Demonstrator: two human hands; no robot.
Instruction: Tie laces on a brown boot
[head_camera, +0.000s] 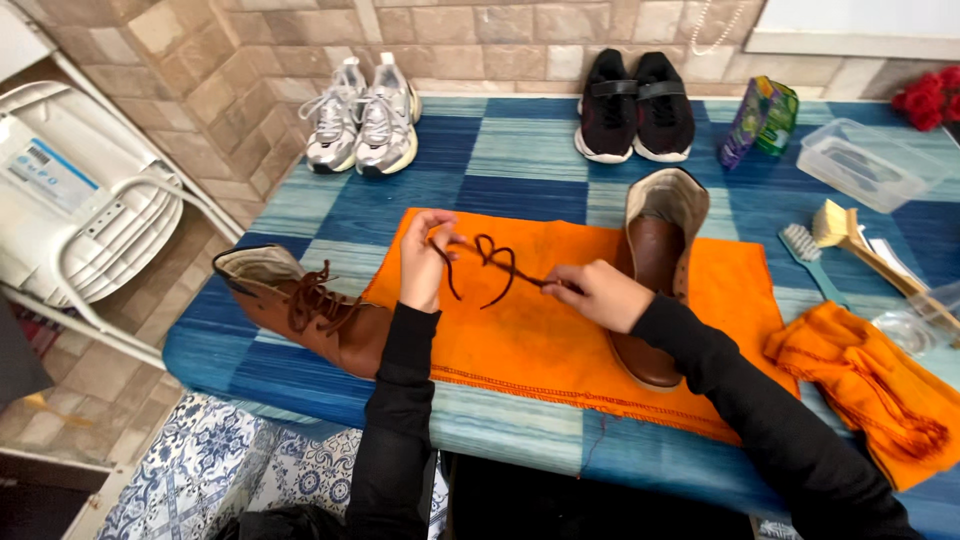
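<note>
While pinched between both hands (510, 270), thin, looped brown shoelace (492, 262).

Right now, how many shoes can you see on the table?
6. Two silver sneakers at the far left edge, two black shoes at the far middle, one brown boot lying at the near left, and one brown boot on the orange cloth. None seem hidden.

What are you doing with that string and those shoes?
A person's left hand and right hand hold a dark brown shoelace stretched and looped between them, above an orange cloth. One brown boot lies on the cloth with no lace in it. The other brown boot, to the left, is laced.
</note>
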